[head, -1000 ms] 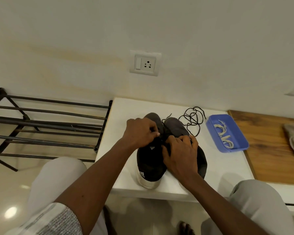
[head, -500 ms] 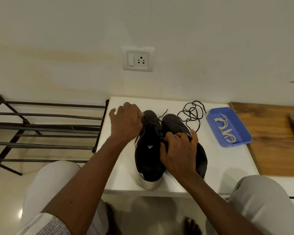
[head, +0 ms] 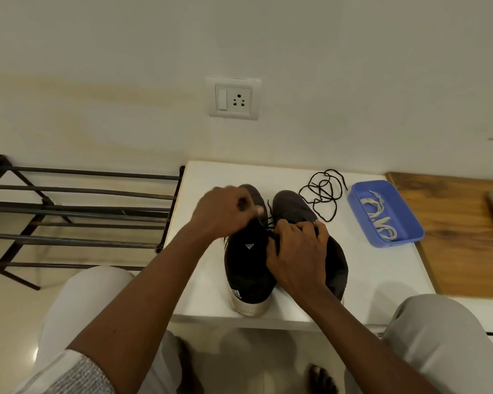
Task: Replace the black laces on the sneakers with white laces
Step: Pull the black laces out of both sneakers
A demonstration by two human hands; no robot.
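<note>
— What has been changed in the last second?

— The left grip (head: pixel 228 213) was swung out to the left over the toes, fingers loosened, and has been brought back in to the eyelets. The right grip (head: pixel 296 253) has been kept in place throughout.

— And what is meant by that for the task?

— A pull-and-return is suggested: a length of black lace (head: pixel 270 220) is likely being drawn out of the left sneaker (head: pixel 249 265), one crossing at a time. Removal is judged to be half done, since a loose black lace (head: pixel 322 194) is already coiled on the surface (head: pixel 382 274) beyond the right sneaker (head: pixel 292 204). No white lace has been threaded yet.

— How are the grips set?

— The left grip is curled, thumb pressed against forefinger, and the lace appears to be pinched there, though the hand is blurred. The right grip is curled tight at the throat between the two sneakers; a strand seems to be pinched under its fingertips.

— Where is the lace relative to them?

— Thin strands are stretched between the two grips, just above the left sneaker's tongue.

— And the replacements?

— The white laces (head: pixel 380 223) are left in the blue tray (head: pixel 393 206), well apart from both grips, off to the right.
</note>
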